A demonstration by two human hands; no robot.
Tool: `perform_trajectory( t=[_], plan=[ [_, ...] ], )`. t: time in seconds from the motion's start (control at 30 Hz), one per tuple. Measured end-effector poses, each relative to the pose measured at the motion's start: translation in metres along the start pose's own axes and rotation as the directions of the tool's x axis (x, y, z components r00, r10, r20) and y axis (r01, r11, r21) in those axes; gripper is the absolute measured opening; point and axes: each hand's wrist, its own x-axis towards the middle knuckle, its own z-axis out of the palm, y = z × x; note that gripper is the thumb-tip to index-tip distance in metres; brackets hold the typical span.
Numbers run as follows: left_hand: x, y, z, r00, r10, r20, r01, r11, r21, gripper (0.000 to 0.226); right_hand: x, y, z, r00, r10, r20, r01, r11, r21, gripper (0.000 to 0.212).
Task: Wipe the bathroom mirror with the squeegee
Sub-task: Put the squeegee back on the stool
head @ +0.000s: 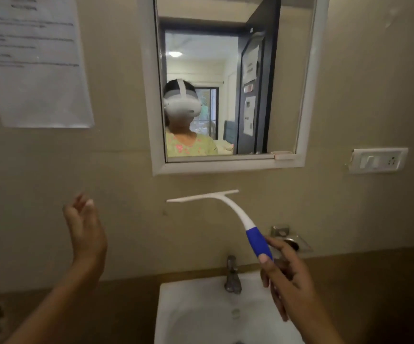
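Observation:
A white-framed mirror (pixel 287 78) hangs on the beige wall at upper centre and reflects a person with a white headset. My right hand (pixel 287 276) grips the blue end of a white squeegee (pixel 228 207). Its blade lies almost level, below the mirror's lower frame and apart from the glass. My left hand (pixel 84 229) is raised at the left with relaxed fingers, holding nothing and close to the wall.
A white sink (pixel 188 316) with a metal tap (pixel 232 275) stands below. A soap holder (pixel 292 238) is fixed to the wall behind my right hand. A switch plate (pixel 378 160) sits right of the mirror, a paper notice (pixel 34 65) at upper left.

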Motion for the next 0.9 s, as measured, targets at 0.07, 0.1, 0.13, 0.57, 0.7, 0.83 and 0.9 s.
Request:
perform_trajectory(
  t=[0.07,0.1,0.13,0.57,0.7,0.83,0.9],
  plan=[
    [-0.019,-0.023,-0.017,0.998,-0.070,0.004,0.068,0.989,0.131,0.037,-0.003,0.006,0.008,0.992,0.066,0.105,-0.067,0.998,0.004,0.034],
    [-0.027,-0.031,-0.025,0.997,-0.083,-0.005,0.082,0.978,0.194,0.037,-0.004,0.009,0.015,0.983,0.091,0.162,-0.092,0.996,-0.004,0.032],
    [-0.035,-0.039,-0.034,0.996,-0.093,-0.015,0.094,0.966,0.242,0.037,-0.005,0.012,0.022,0.970,0.113,0.216,-0.112,0.994,-0.015,0.030],
    [-0.138,-0.101,-0.236,0.809,-0.445,-0.385,0.588,0.643,0.492,0.029,-0.035,0.082,0.154,0.735,0.361,0.574,-0.295,0.932,-0.209,0.025],
    [-0.183,-0.112,-0.305,0.657,-0.543,-0.523,0.752,0.429,0.499,0.030,-0.053,0.103,0.204,0.623,0.452,0.639,-0.325,0.892,-0.314,0.016],
    [-0.215,-0.119,-0.350,0.494,-0.584,-0.644,0.858,0.205,0.472,0.035,-0.078,0.129,0.250,0.527,0.516,0.675,-0.312,0.856,-0.412,0.014],
    [-0.222,-0.129,-0.363,0.477,-0.588,-0.653,0.862,0.166,0.480,0.036,-0.091,0.147,0.270,0.497,0.547,0.674,-0.311,0.837,-0.450,0.014]
  ],
)
